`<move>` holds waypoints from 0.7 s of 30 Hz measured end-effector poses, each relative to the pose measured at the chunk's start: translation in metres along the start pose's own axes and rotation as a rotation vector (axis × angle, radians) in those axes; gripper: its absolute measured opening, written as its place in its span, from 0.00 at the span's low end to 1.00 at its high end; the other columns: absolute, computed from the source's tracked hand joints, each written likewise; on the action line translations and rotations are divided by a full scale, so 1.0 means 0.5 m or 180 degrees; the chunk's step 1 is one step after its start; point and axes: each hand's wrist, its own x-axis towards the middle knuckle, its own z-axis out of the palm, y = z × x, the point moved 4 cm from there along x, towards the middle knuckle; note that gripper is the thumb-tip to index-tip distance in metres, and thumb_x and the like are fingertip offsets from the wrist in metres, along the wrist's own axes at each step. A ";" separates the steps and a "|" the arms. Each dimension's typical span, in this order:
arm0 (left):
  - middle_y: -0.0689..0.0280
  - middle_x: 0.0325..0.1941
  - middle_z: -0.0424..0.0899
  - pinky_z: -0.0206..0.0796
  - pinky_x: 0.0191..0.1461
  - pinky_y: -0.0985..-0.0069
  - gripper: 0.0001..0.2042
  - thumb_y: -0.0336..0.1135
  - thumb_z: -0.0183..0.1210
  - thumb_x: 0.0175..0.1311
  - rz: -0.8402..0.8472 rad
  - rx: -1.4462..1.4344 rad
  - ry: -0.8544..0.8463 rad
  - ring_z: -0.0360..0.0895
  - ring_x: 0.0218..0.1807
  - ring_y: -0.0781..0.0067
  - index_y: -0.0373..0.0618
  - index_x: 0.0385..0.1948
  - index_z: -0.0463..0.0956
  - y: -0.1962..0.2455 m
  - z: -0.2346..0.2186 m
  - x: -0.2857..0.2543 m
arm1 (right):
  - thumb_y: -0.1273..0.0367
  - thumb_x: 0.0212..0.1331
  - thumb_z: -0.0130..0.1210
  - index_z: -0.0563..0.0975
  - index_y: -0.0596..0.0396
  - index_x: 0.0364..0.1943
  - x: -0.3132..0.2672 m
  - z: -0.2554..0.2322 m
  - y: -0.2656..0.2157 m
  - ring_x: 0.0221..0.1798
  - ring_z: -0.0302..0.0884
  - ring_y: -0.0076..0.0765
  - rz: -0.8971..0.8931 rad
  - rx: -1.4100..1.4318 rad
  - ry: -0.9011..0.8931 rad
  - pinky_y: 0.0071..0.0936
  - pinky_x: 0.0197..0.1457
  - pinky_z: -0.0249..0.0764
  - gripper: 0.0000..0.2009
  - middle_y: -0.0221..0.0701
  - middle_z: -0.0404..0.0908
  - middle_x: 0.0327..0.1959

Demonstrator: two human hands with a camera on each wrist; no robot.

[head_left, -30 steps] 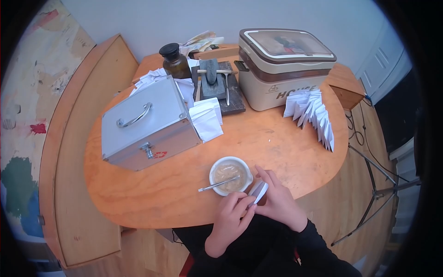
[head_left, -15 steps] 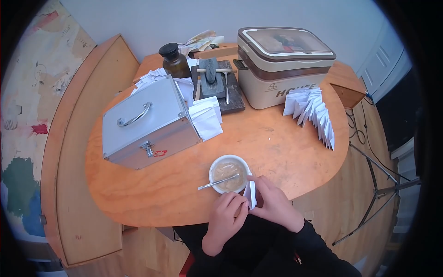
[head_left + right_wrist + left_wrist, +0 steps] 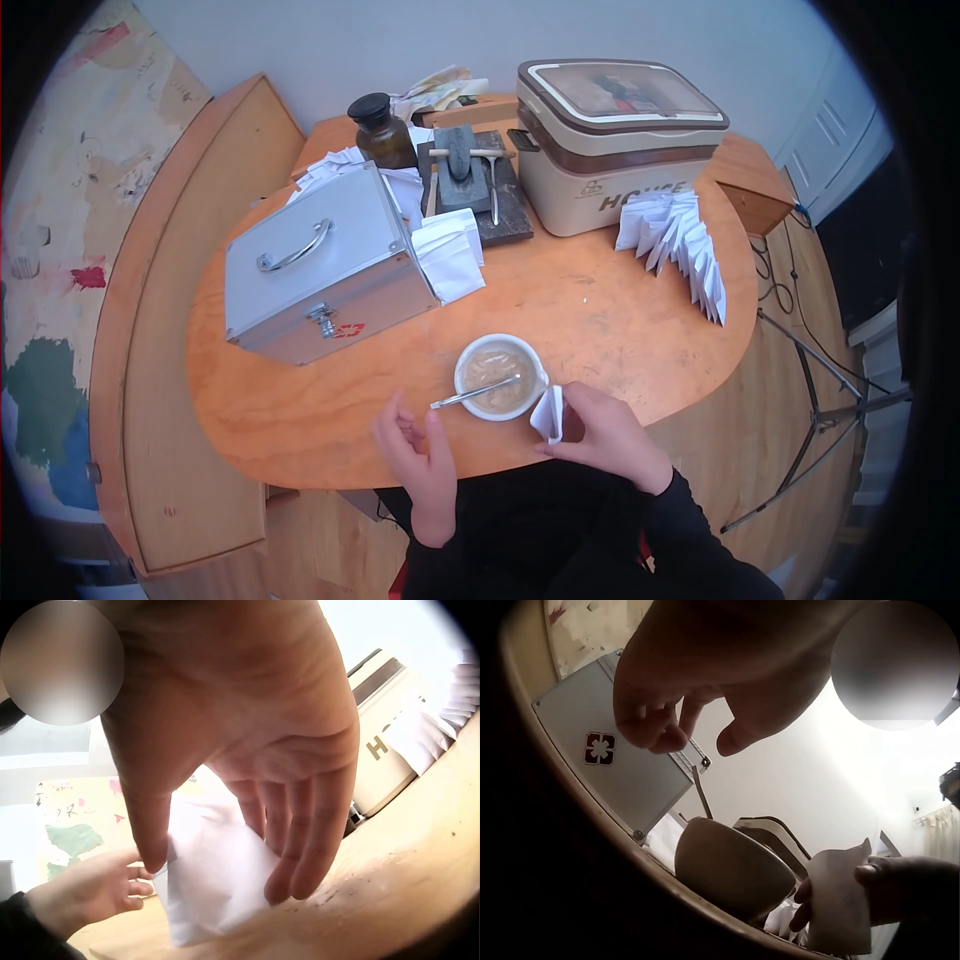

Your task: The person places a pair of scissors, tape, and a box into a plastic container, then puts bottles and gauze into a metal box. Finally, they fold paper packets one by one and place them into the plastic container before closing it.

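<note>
A white mortar bowl (image 3: 500,354) holds pale brownish contents, with a metal spoon (image 3: 462,396) leaning across its rim. Just right of it, the right hand (image 3: 617,436) holds a small white paper packet (image 3: 546,415) between thumb and fingers. In the right wrist view the packet (image 3: 214,874) hangs between thumb and fingertips. The left hand (image 3: 422,468) is raised left of the bowl, fingers loosely bent and holding nothing. From the left wrist view, this hand (image 3: 712,682) hovers above the bowl (image 3: 731,870), thumb and fingers apart.
A silver case (image 3: 300,260) stands on the left of the wooden table (image 3: 330,420). Behind are a brown jar (image 3: 385,140), a dark stone slab (image 3: 510,215) and paper packets (image 3: 450,262). A beige box (image 3: 580,190) and a row of folded packets (image 3: 680,240) occupy the right.
The left hand has let go of the packet and moved left, away from it. The right hand still holds the packet beside the bowl.
</note>
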 end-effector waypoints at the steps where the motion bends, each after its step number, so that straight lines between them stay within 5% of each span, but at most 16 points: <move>1: 0.66 0.33 0.71 0.61 0.34 0.81 0.14 0.28 0.57 0.64 -0.0130 -0.0069 -0.0135 0.67 0.31 0.78 0.38 0.50 0.73 -0.004 0.004 0.007 | 0.59 0.47 0.68 0.72 0.58 0.43 0.001 0.003 -0.008 0.36 0.78 0.44 -0.0227 -0.0052 -0.0058 0.35 0.38 0.74 0.24 0.38 0.76 0.34; 5: 0.72 0.28 0.73 0.57 0.29 0.85 0.10 0.29 0.53 0.68 -0.0220 0.0207 -0.0504 0.65 0.27 0.86 0.39 0.48 0.76 -0.020 0.014 0.007 | 0.57 0.48 0.68 0.71 0.59 0.45 0.009 0.020 -0.009 0.37 0.77 0.46 -0.0063 0.0057 -0.0082 0.36 0.40 0.73 0.26 0.39 0.77 0.35; 13: 0.72 0.24 0.75 0.57 0.28 0.86 0.07 0.28 0.52 0.69 -0.0111 0.0081 -0.0662 0.68 0.26 0.88 0.39 0.41 0.79 -0.032 0.033 0.011 | 0.57 0.47 0.68 0.71 0.59 0.46 0.026 0.009 -0.004 0.35 0.77 0.43 0.0298 0.0057 -0.0061 0.35 0.39 0.74 0.26 0.38 0.76 0.35; 21: 0.71 0.23 0.76 0.57 0.28 0.86 0.07 0.27 0.52 0.68 -0.0166 0.0036 -0.0734 0.69 0.25 0.87 0.39 0.41 0.79 -0.017 0.034 0.017 | 0.60 0.47 0.68 0.72 0.59 0.45 0.028 -0.012 0.017 0.35 0.78 0.39 0.0082 -0.0125 0.0388 0.33 0.38 0.75 0.25 0.36 0.73 0.39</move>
